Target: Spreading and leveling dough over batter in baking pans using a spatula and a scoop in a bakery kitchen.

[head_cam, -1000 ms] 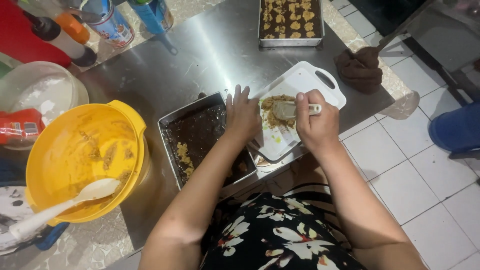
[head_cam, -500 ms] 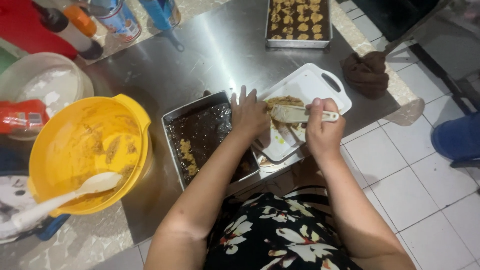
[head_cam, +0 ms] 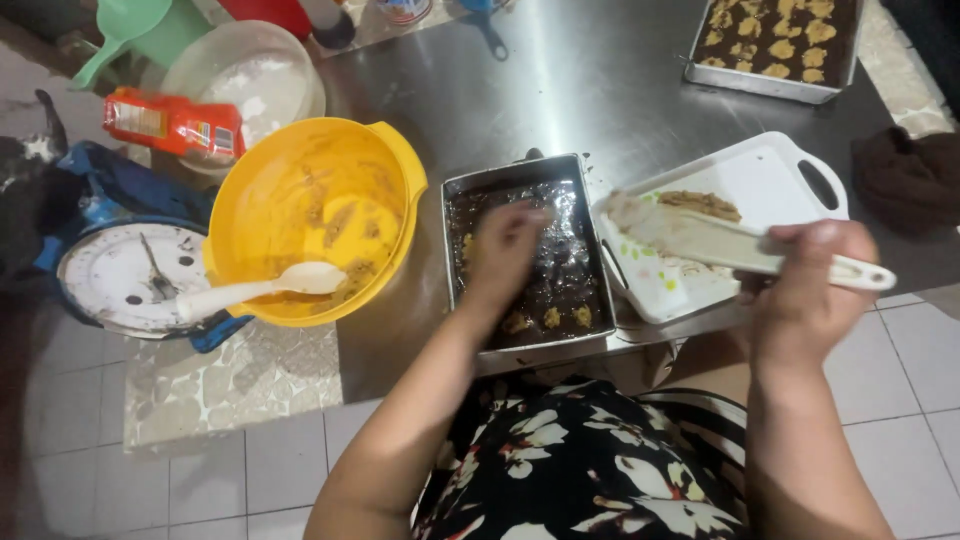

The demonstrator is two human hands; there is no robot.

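My left hand [head_cam: 503, 252] hovers over a dark, greased baking tray [head_cam: 575, 330] that holds a few pale dough pieces near its front edge; it is blurred, so I cannot tell if it carries dough. My right hand [head_cam: 806, 290] grips the white handle of a spatula-like knife [head_cam: 700, 238] whose blade points left over a white cutting board [head_cam: 770, 175]. A strip of brownish dough [head_cam: 700, 203] lies on the board's far side.
A yellow bowl [head_cam: 400, 160] with batter and a white spoon [head_cam: 250, 290] stands left of the tray. Beyond it sit a kitchen scale [head_cam: 120, 275], an orange packet [head_cam: 170, 122] and a white bowl [head_cam: 250, 85]. A second filled tray [head_cam: 770, 45] is at the back right, a brown cloth [head_cam: 905, 175] beside it.
My left hand has left the cutting board and moved left over the dark tray. The right hand has pulled back toward me with the knife. The camera view shifted right.
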